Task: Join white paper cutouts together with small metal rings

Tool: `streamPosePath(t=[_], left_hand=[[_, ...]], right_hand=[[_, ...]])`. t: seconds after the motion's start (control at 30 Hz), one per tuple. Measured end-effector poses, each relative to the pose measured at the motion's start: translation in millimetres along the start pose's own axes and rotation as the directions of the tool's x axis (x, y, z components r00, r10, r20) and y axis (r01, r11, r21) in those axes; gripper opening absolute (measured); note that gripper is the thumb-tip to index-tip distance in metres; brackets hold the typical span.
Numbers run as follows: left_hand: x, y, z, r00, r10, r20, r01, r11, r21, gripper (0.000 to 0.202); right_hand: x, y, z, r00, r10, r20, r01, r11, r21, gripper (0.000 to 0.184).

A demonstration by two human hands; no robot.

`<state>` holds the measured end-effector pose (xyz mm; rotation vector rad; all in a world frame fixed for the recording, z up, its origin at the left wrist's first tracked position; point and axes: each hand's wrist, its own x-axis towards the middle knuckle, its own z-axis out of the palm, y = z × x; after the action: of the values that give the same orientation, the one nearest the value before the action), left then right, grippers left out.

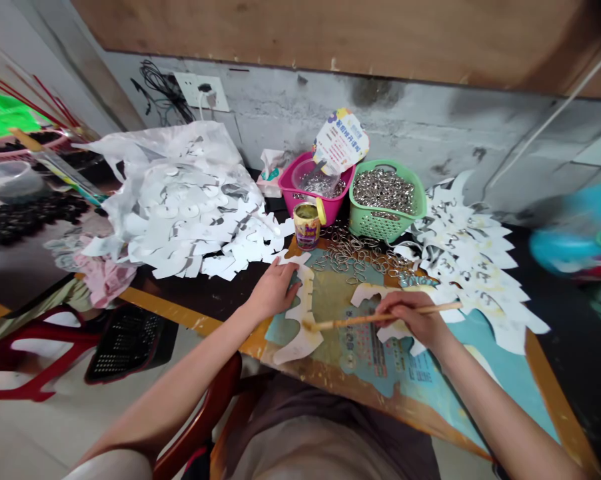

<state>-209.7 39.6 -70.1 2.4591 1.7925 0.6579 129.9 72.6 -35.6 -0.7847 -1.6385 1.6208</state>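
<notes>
Two bare hands are working over one printed board (340, 300), and everything else is lying around that board. The left hand (275, 290) is pressing on one notched white paper strip (305, 333) at the board's left side, its fingers lying together on the paper without gripping it. The right hand (410, 317) is holding one thin wooden stick (380, 317), its fingers curled tightly around the shaft, and the stick's yellowish tip is touching the strip. Under the right hand, one more white paper cutout (375, 293) is lying on the board.

Beyond the board's far edge, one small open tin (306, 225) is standing with a yellowish-green coating inside. Two plastic baskets are sitting just behind the tin: one pink basket (330, 207) holding a clear plastic tub (315, 177), and one green basket (375, 223) heaped with countless small metal rings (383, 190). Dozens of loose rings (350, 253) are scattered along the board's far edge. Two piles of cut white paper are flanking the board: one large pile (180, 213) on its left, partly on a crumpled plastic sheet, and one (470, 260) overlapping its right side, with dark marks showing on both
</notes>
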Motion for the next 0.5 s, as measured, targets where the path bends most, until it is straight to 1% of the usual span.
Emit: streamPosePath(t=[0.03, 0.07, 0.17, 0.2, 0.3, 0.33, 0.4, 0.43, 0.5], left_hand=[[-1, 0, 0.4, 1.000, 0.003, 0.000, -0.003, 1.000, -0.001, 0.031], [-1, 0, 0.8, 1.000, 0.006, 0.000, -0.006, 1.000, -0.002, 0.030], [-2, 0, 2.2, 1.000, 0.011, -0.002, -0.011, 1.000, -0.009, 0.029], [-1, -1, 2.4, 1.000, 0.011, -0.004, -0.011, 1.000, -0.013, 0.029], [2, 0, -0.8, 1.000, -0.005, -0.026, 0.004, 0.999, -0.032, 0.030], [3, 1, -4.1, 0.999, -0.016, -0.039, 0.015, 0.999, -0.039, 0.029], [2, 7, -15.2, 0.997, -0.033, -0.067, 0.030, 0.998, -0.050, 0.028], [-1, 13, -22.7, 0.997, -0.032, -0.075, 0.028, 0.998, -0.055, 0.027], [-12, 30, -39.4, 0.998, 0.007, -0.059, -0.010, 0.998, -0.063, 0.021]], right_hand=[[-2, 0, 1, 0.999, 0.018, 0.048, -0.018, 1.000, -0.004, 0.015], [-4, 1, 1, 0.998, 0.027, 0.061, -0.027, 1.000, 0.005, 0.016], [-13, 1, 5, 0.999, 0.029, -0.017, -0.028, 0.999, 0.017, 0.016], [-17, 0, 7, 1.000, 0.025, -0.018, -0.025, 1.000, -0.005, 0.017], [-31, -3, 11, 0.997, -0.020, 0.079, 0.028, 0.994, -0.104, 0.019], [-35, -4, 12, 0.993, -0.059, 0.101, 0.071, 0.989, -0.128, 0.019], [-44, -7, 13, 0.984, -0.139, 0.109, 0.157, 0.972, -0.175, 0.019], [-48, -8, 13, 0.980, -0.167, 0.107, 0.186, 0.961, -0.205, 0.018], [-56, -9, 14, 0.975, -0.200, 0.096, 0.219, 0.934, -0.282, 0.019]])
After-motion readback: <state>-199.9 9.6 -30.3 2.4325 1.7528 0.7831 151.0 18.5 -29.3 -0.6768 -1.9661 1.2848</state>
